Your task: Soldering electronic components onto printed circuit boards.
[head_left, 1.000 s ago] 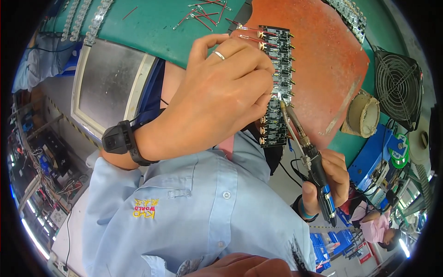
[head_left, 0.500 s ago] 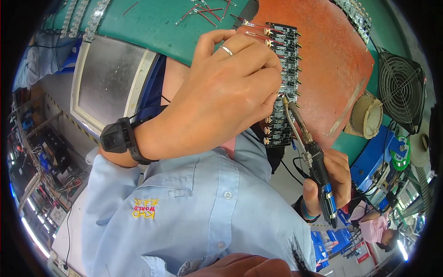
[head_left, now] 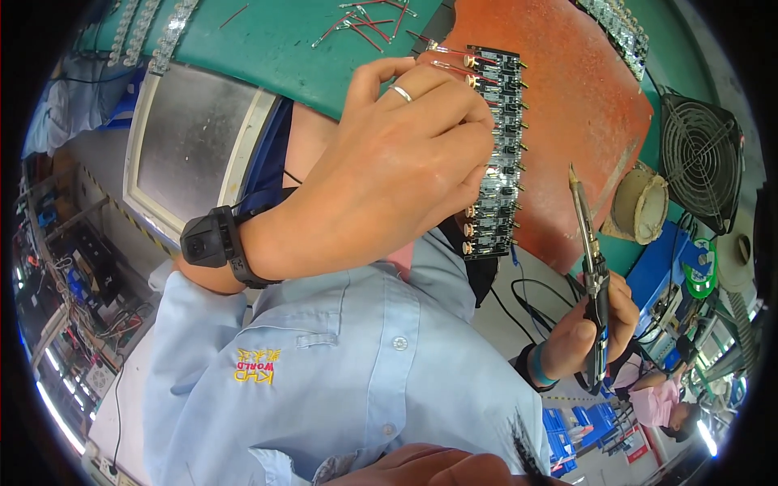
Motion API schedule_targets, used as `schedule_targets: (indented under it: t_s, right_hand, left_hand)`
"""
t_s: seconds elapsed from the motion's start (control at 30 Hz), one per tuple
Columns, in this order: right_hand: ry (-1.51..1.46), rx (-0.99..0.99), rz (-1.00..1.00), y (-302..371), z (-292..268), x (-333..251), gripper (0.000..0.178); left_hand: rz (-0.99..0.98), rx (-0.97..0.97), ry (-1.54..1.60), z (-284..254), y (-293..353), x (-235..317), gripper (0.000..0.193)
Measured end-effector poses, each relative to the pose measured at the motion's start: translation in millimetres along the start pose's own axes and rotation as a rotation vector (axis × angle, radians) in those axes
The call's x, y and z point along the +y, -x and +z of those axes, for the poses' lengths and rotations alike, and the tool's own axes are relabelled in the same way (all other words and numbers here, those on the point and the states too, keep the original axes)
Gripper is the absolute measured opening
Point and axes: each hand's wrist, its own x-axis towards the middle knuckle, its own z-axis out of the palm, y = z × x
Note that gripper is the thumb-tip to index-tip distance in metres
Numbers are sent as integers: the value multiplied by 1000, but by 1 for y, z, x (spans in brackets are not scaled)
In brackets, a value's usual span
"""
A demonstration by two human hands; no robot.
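Far left: a cluttered rack of cables and equipment (head_left: 69, 275). Next, pale strips (head_left: 174, 40) lie on the green work surface (head_left: 271, 53), top left, with a framed grey panel (head_left: 198, 150) below them. A black wrist device (head_left: 207, 241) sits on the left wrist.

Left hand (head_left: 413, 154) — palm down, ring on one finger, fingers curled in toward the middle of the circuit board strip (head_left: 504, 162). Its fingertips are hidden, so cannot tell what, if anything, is pinched. Above it, loose red wires (head_left: 366, 36) lie in a scatter on the green surface.

The board strip runs upright through the picture's centre, along the left side of the orange mat (head_left: 567, 101); the hand covers part of its left edge. Round copper-coloured parts show on that edge, brass-coloured pins on the right one. Red leads stick out left near its top.

Right hand (head_left: 582, 342) is closed around the soldering iron (head_left: 597, 283), tip pointing up, seen against the mat and apart from the board. Teal band (head_left: 541, 366) on that wrist.

Further right: round tan pot (head_left: 640, 206), blue box (head_left: 644, 271), black fan (head_left: 701, 158), green spool (head_left: 702, 267). Lower right, a person in pink (head_left: 658, 402).
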Motion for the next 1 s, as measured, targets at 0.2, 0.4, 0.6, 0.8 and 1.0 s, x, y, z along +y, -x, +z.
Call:
schedule_targets:
  t_s: [0.2, 0.4, 0.6, 0.8, 1.0]
  right_hand:
    - [-28, 334, 101, 11, -35, 31, 48]
    - [-150, 610, 255, 14, -46, 58, 45]
    - [89, 448, 1, 7, -20, 11, 46]
    - [354, -301, -183, -14, -5, -24, 44]
    - [396, -357, -210, -20, 7, -25, 41]
  left_hand:
    - [21, -19, 26, -3, -5, 2, 14]
    - [13, -17, -23, -3, -4, 1, 14]
    - [13, -16, 24, -2, -1, -1, 14]
    - [5, -9, 27, 0, -2, -1, 14]
    - [-4, -15, 13, 1, -1, -1, 15]
